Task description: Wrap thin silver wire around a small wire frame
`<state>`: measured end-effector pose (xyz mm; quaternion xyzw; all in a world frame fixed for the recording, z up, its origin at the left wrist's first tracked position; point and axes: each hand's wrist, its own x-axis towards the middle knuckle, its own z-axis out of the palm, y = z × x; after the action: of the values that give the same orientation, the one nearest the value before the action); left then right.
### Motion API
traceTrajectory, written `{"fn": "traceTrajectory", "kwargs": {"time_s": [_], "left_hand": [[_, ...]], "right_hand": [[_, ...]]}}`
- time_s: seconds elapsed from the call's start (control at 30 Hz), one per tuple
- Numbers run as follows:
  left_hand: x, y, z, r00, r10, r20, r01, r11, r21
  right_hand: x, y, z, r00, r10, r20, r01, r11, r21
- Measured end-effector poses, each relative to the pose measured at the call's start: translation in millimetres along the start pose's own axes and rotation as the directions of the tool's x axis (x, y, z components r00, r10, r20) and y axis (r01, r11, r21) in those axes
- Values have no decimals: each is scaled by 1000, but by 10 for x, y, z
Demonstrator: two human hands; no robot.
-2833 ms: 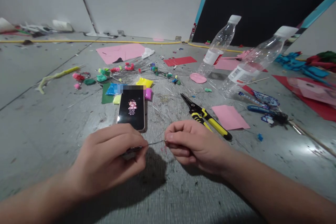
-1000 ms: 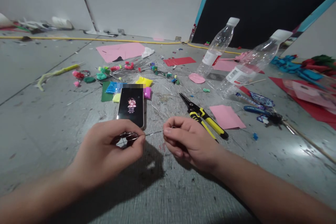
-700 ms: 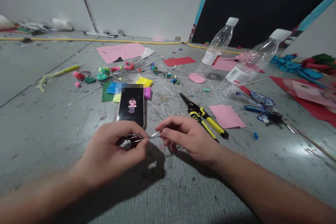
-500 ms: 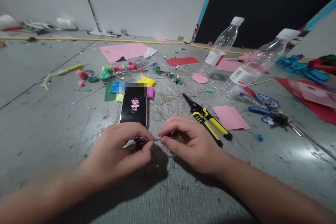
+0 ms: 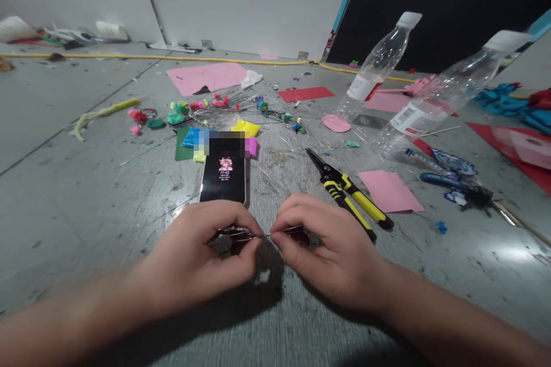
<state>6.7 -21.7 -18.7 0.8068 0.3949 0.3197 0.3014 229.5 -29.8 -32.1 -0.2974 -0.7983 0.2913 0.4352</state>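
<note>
My left hand (image 5: 210, 258) pinches thin silvery wire (image 5: 266, 235) between thumb and index finger. Opposite it, my right hand (image 5: 325, 252) grips the same wire, its thumb and fingers pressed together. Only a short stretch of wire shows in the small gap between the fingertips. Something dark red is partly visible behind the fingers of both hands, too covered to name. Just beyond the left hand lies a phone (image 5: 224, 178) with its screen lit. Pliers (image 5: 348, 195) with yellow and black handles rest beyond the right hand, jaws pointing away.
Two clear plastic bottles (image 5: 370, 80) stand at the right. Pink paper (image 5: 391, 191), red paper (image 5: 305, 94) and a blue packet (image 5: 194, 137) lie around. Small coloured clay pieces on wires (image 5: 178, 113) spread across the middle. A yellow cable (image 5: 215, 59) runs along the wall.
The view has shifted slightly, so the scene sits a little further right. Both hands still pinch the wire, and their fingertips remain close together.
</note>
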Motion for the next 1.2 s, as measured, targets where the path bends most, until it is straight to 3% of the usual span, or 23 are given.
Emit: {"fn": "traceTrajectory", "kwargs": {"time_s": [0.3, 0.47, 0.77, 1.0, 1.2], "left_hand": [[11, 63, -27, 998, -23, 59, 28, 996, -80], [10, 62, -36, 987, -101, 122, 116, 985, -130], [60, 10, -35, 911, -299, 282, 402, 795, -455], [106, 61, -39, 854, -388, 347, 511, 751, -419], [110, 38, -26, 806, -421, 416, 582, 689, -431]], "right_hand": [[-5, -11, -12, 995, 95, 30, -95, 995, 12], [-1, -23, -15, 992, 121, 28, -121, 992, -20], [-31, -28, -20, 985, 162, 52, -159, 985, -61], [-34, -43, -33, 981, 171, 90, -167, 985, -52], [-41, -34, -42, 988, 85, 125, -74, 993, -92]]}}
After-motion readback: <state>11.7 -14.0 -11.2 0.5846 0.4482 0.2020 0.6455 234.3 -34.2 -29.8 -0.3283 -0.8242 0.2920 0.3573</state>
